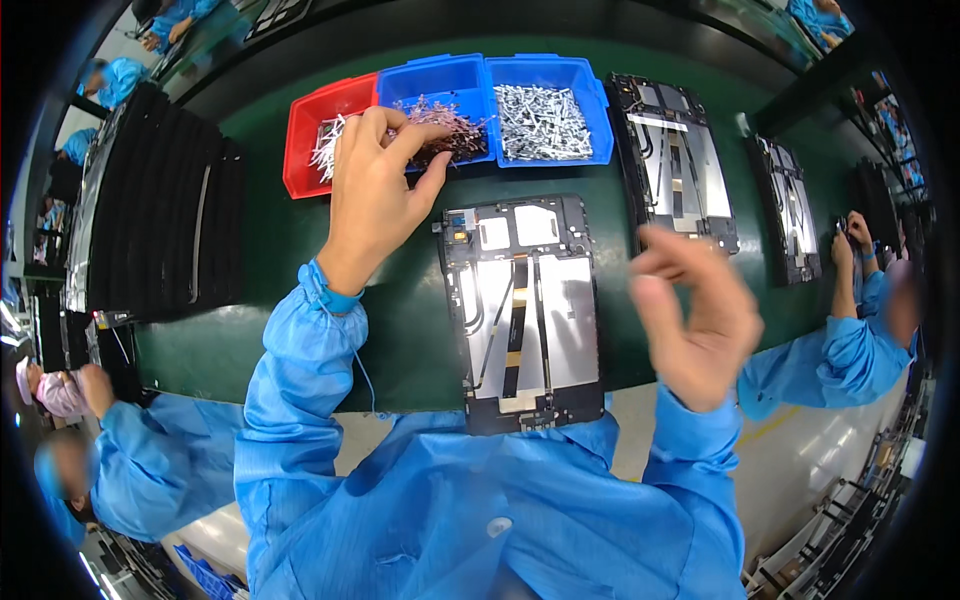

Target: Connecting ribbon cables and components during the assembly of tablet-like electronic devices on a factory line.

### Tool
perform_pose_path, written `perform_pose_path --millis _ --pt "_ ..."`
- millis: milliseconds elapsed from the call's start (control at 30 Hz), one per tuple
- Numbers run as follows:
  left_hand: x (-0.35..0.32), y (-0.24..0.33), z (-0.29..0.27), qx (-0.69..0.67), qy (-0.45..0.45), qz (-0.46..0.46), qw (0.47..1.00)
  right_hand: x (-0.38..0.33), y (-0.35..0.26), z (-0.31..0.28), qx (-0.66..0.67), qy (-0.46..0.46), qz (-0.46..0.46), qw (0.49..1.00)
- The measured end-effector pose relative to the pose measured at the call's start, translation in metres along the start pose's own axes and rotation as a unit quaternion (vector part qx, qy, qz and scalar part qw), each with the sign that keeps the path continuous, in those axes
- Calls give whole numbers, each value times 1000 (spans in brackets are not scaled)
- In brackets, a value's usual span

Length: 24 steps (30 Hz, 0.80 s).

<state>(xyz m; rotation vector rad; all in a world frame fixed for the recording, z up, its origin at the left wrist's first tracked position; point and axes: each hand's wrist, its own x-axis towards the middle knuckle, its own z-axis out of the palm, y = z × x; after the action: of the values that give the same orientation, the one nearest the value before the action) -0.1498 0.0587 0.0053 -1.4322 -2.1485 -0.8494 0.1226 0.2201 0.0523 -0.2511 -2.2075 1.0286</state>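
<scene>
My left hand (375,185) is over the middle blue bin (415,75), its thumb and index finger a little apart above a heap of small pinkish and dark parts (460,130). Nothing shows clearly between those fingertips. My right hand (700,315), blurred by motion, is in the air right of the nearest tablet, fingers and thumb spread and no object visible in it. That opened tablet (570,330) lies at the table's front edge before me, its silvery inside, dark ribbon cables and black frame facing up.
A red bin (300,150) with white strips and a blue bin (605,125) of white-grey pieces flank the middle bin. More opened tablets (700,150) lie right on the green table (400,350). Black panels (150,210) are stacked left. Co-workers (150,460) sit on both sides.
</scene>
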Motion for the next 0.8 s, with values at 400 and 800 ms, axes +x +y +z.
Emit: perform_pose_path --millis 400,800 --pt "13 14 13 -26 79 -13 996 51 -10 -97 -26 26 -217 975" --pt "13 20 -6 -88 74 -143 983 102 -82 -198 -111 130 -405 898"
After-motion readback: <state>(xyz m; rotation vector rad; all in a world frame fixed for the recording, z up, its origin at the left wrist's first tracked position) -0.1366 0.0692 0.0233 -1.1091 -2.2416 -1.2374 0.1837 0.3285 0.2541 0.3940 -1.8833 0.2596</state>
